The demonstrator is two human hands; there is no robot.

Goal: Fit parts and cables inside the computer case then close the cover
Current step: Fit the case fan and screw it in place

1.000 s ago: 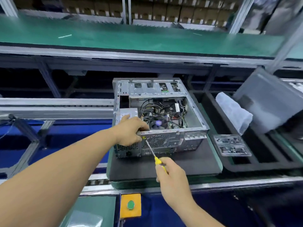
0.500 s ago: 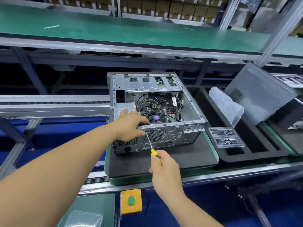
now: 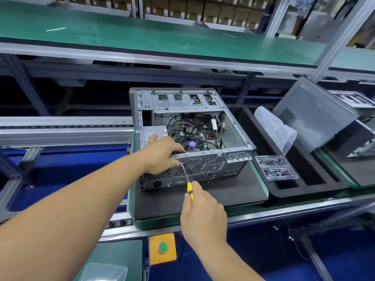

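Gripping the open computer case (image 3: 190, 138) at its near rim, the left hand (image 3: 162, 155) has stayed put this past second while the right hand's (image 3: 203, 211) fingers clasp a yellow screwdriver (image 3: 187, 182), tip at the rear panel; cover still off.

Counter (image 3: 284, 214) carrying dark mat (image 3: 223, 197); computer case (image 3: 203, 159) sitting on mat; black foam tray (image 3: 316, 185) lying right of case.

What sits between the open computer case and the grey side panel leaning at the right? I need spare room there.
In the head view: a black foam tray holding a white plastic bag and a clear screw box, between the computer case and side panel.
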